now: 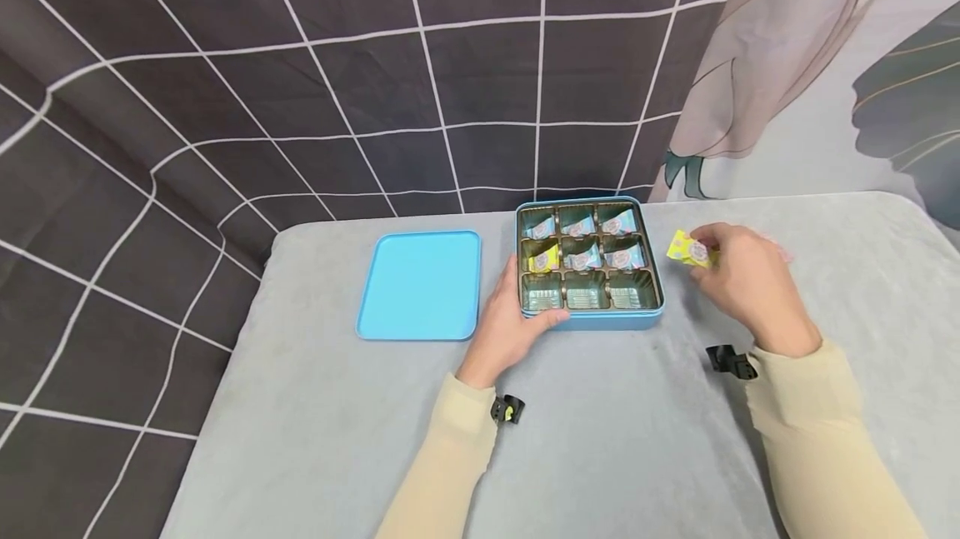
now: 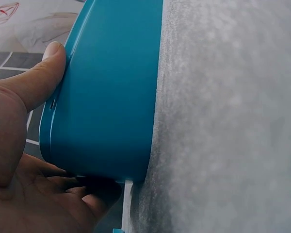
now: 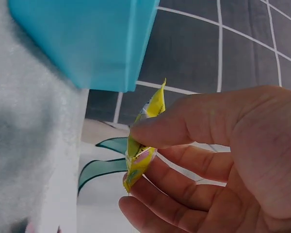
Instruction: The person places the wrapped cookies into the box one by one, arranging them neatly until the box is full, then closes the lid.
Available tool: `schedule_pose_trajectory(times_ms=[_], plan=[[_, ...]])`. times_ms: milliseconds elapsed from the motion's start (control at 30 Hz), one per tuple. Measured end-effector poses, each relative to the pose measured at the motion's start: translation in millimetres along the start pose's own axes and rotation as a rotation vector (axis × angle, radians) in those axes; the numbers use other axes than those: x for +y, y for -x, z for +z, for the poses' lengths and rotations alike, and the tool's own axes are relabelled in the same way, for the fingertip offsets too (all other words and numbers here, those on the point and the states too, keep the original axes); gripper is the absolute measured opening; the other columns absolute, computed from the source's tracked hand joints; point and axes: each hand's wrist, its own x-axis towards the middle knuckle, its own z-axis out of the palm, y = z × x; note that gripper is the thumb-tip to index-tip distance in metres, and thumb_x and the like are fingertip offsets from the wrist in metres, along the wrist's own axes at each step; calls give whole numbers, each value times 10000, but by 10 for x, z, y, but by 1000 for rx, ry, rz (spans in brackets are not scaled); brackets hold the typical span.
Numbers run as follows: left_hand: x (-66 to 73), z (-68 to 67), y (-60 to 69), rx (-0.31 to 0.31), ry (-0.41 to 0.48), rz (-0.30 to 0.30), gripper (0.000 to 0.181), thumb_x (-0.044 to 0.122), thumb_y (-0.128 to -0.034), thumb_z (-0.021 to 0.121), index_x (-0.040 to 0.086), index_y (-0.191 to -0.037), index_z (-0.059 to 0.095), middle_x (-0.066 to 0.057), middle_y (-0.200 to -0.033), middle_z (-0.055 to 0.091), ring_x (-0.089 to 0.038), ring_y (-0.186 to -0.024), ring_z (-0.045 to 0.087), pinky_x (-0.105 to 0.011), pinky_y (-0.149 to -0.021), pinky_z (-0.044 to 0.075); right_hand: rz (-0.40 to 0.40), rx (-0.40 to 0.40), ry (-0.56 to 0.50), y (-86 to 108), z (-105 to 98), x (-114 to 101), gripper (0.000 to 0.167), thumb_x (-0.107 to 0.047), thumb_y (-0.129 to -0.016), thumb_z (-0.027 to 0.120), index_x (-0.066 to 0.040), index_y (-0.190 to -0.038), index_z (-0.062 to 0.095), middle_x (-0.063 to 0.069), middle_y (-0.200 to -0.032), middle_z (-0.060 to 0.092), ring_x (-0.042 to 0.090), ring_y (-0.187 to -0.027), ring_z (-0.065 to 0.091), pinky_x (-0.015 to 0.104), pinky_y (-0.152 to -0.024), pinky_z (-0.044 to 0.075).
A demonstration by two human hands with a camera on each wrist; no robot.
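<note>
A blue tin with a gold divided insert stands near the far edge of the table. Blue-wrapped candies fill the back row, and the middle row holds a yellow candy at left beside two blue ones. The front row shows its ribbed bottoms. My left hand grips the tin's near left corner, thumb on the front rim and fingers along the left side. To the right of the tin, my right hand pinches a yellow-wrapped candy between thumb and fingers, off the table.
A flat blue lid lies left of the tin on the grey cloth-covered table. Something pink shows partly behind my right hand. A dark gridded curtain and a floral cloth hang beyond the table.
</note>
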Motion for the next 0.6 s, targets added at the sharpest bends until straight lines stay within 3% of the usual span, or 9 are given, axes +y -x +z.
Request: schedule_pose_trajectory(times_ms=[167, 600], plan=[[-19, -13, 11, 1, -1, 6, 1140, 505, -831, 799, 70, -1621, 101, -109, -1665, 170, -261, -1514, 197, -470, -1192, 256, -26, -10, -1, 18, -14, -56, 427, 18, -770, 676, 91, -1188, 633, 292, -1069, 664, 434, -908, 586, 631, -784, 383], [0, -7, -1, -4, -13, 22, 1130, 484, -838, 799, 61, -1619, 101, -129, -1660, 181, -268, -1508, 212, -460, -1190, 264, -171, -63, 26, 57, -65, -146, 400, 11, -766, 721, 24, -1164, 687, 202, -978, 663, 329, -836, 578, 461, -719, 431]])
